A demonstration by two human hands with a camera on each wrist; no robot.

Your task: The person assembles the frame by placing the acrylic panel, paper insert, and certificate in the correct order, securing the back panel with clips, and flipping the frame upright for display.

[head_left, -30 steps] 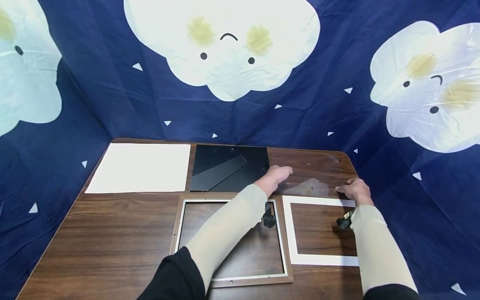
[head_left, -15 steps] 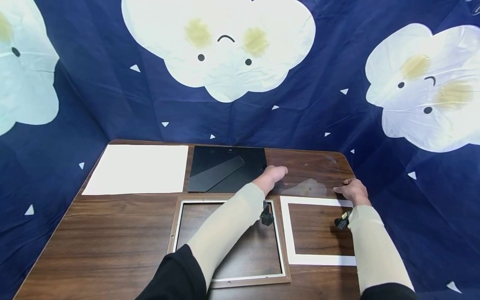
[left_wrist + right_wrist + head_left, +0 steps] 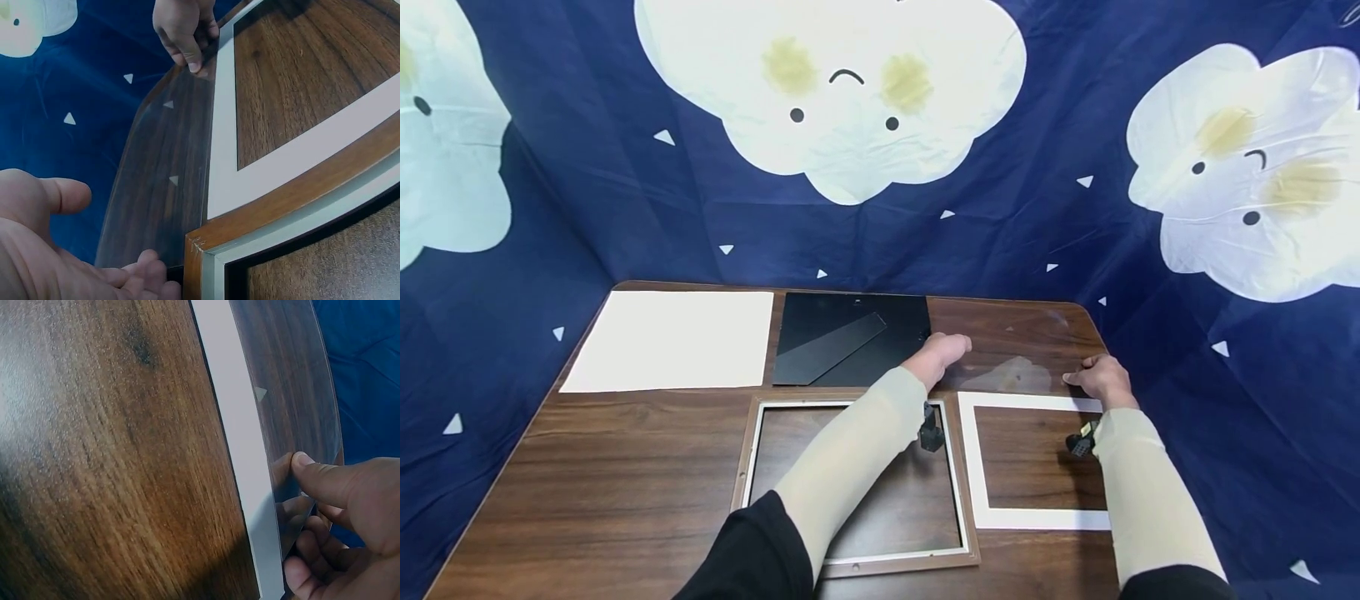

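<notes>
A clear sheet (image 3: 1018,337), glossy with reflections, lies at the back right of the table. My right hand (image 3: 1103,379) pinches its right corner; in the right wrist view the thumb (image 3: 306,464) lies on top and the other fingers curl at the edge. My left hand (image 3: 946,350) is at the sheet's left end, by the black backboard (image 3: 820,333) with its stand flap. In the left wrist view its fingertips (image 3: 150,269) touch the sheet's edge, while the thumb stays raised and apart. Whether those fingers reach underneath, I cannot tell.
A brown picture frame (image 3: 742,475) lies below my left forearm. To its right is a white mat (image 3: 1037,518), partly under my right forearm. White paper (image 3: 670,342) lies at the back left. Blue cloud-patterned cloth (image 3: 865,242) hangs around the wooden table (image 3: 587,492).
The head view has shifted slightly, so everything appears a little further left. Both hands keep their places at the clear sheet's ends.
</notes>
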